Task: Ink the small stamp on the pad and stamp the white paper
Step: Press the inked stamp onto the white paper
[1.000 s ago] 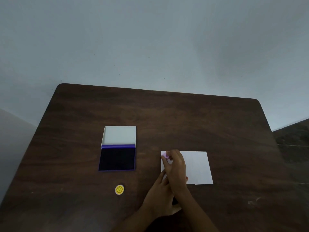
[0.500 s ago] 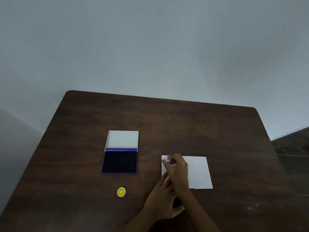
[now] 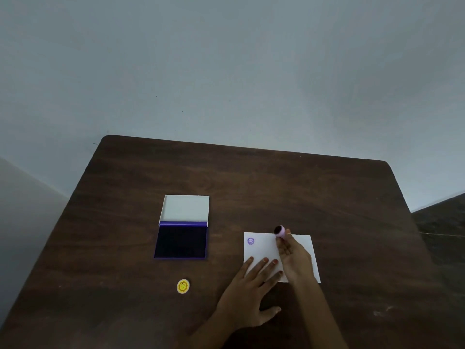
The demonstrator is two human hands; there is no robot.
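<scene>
Stamp (image 3: 279, 230) sits pinched in the right hand (image 3: 293, 255), lifted above the white paper's (image 3: 264, 245) far edge, exposing a purple print (image 3: 250, 241); the left hand (image 3: 247, 295) lies spread flat, pinning the sheet against shifting.

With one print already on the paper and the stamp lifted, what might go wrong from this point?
1. The small stamp in the right hand shows its dark inked face, tilted; it may smear the white paper if it brushes down.
2. The left hand lies flat on the paper below the purple print; sliding up could smudge it.
3. The ink pad lies open, so a passing hand could pick up ink.
</scene>
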